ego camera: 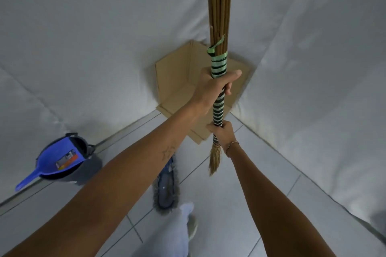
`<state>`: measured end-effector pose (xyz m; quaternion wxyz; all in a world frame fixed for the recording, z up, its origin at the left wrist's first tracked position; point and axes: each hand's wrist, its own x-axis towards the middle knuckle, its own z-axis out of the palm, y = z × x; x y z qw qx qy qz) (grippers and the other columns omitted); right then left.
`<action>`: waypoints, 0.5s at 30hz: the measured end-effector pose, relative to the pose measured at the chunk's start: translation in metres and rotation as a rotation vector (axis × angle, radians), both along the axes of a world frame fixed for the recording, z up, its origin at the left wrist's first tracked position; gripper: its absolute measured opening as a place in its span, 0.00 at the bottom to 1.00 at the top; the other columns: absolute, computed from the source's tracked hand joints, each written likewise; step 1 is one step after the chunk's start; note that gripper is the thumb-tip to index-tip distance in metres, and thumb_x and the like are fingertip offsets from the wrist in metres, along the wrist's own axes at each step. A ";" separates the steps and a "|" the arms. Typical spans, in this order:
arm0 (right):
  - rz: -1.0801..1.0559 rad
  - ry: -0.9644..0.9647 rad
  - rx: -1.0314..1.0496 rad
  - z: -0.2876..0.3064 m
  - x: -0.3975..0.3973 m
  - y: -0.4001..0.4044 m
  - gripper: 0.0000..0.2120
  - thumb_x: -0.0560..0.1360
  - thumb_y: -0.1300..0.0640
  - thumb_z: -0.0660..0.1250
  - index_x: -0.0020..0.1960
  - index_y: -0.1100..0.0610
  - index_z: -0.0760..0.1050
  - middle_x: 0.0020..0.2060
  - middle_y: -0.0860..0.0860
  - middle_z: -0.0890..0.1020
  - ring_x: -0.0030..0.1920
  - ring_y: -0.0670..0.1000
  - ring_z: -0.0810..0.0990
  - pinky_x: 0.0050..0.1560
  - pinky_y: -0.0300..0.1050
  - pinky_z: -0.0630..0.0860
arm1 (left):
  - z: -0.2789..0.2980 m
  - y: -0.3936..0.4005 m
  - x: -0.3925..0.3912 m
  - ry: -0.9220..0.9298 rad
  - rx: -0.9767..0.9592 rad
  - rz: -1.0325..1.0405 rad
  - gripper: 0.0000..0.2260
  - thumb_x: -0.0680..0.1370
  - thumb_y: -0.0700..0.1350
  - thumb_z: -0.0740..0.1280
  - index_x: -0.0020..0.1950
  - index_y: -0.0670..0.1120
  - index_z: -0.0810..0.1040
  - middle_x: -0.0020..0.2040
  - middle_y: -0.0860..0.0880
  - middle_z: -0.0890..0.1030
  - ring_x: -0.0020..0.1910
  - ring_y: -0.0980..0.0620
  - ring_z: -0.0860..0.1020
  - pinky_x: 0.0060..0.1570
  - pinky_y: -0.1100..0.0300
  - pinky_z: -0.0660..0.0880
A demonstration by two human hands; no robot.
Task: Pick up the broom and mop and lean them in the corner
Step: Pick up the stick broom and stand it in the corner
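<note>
Holding the broom [219, 52] upright in front of the corner, both hands on the wrapped part of the handle. Your left hand [215, 89] is the upper one, fingers [228, 89] clamped round the green-and-black banding; your right hand [223, 133] is lower, closed on the same wrap just above the small tuft at the bottom end. The bundle of thin sticks runs up out of frame, so the top can't be seen.

Handling, as a guess: light, stiff along its length, top-heavy if the brush end is up there. The wrap looks glossy, maybe a bit slick, so keep the grip on the banding where the bundle is tight, not on the loose sticks above. One loose green strip curls off near the top of the wrap; don't grab that.

The cardboard [179, 81] lines the corner behind the broom; white sheeting covers both walls. Expect the foot to slide on the tiled floor [250, 194] unless it is wedged in.

The mop [166, 185] lies on the floor, partly hidden under your left arm, untouched. Its head looks soft and floppy; its pole isn't visible. The bucket [87, 165] with the blue dustpan [56, 158] sits well to the left.
</note>
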<state>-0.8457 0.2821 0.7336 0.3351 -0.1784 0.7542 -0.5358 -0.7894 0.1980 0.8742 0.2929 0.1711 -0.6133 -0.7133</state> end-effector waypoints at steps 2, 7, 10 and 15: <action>0.013 0.003 -0.014 -0.001 -0.031 -0.008 0.08 0.63 0.59 0.69 0.35 0.61 0.70 0.32 0.56 0.70 0.36 0.53 0.67 0.38 0.47 0.65 | 0.002 -0.006 -0.036 -0.008 -0.011 -0.015 0.18 0.73 0.41 0.70 0.24 0.46 0.69 0.21 0.50 0.70 0.22 0.52 0.68 0.35 0.56 0.72; 0.017 0.007 -0.027 -0.016 -0.124 -0.047 0.08 0.63 0.59 0.67 0.33 0.59 0.67 0.32 0.56 0.68 0.36 0.52 0.65 0.38 0.46 0.64 | -0.020 -0.044 -0.144 -0.012 -0.015 -0.022 0.18 0.72 0.42 0.70 0.25 0.45 0.68 0.20 0.51 0.69 0.21 0.51 0.66 0.33 0.56 0.69; 0.020 -0.006 0.006 -0.030 -0.197 -0.084 0.07 0.65 0.60 0.67 0.33 0.59 0.69 0.33 0.56 0.69 0.37 0.53 0.66 0.39 0.46 0.64 | -0.036 -0.081 -0.220 -0.014 -0.002 -0.016 0.18 0.72 0.42 0.71 0.25 0.45 0.69 0.20 0.51 0.70 0.21 0.51 0.67 0.33 0.55 0.69; 0.081 -0.024 0.066 -0.037 -0.308 -0.157 0.16 0.68 0.52 0.67 0.39 0.65 0.71 0.36 0.56 0.70 0.39 0.53 0.67 0.41 0.47 0.65 | -0.041 -0.155 -0.323 -0.062 0.025 0.025 0.17 0.72 0.42 0.71 0.26 0.46 0.69 0.21 0.51 0.70 0.22 0.52 0.68 0.34 0.55 0.70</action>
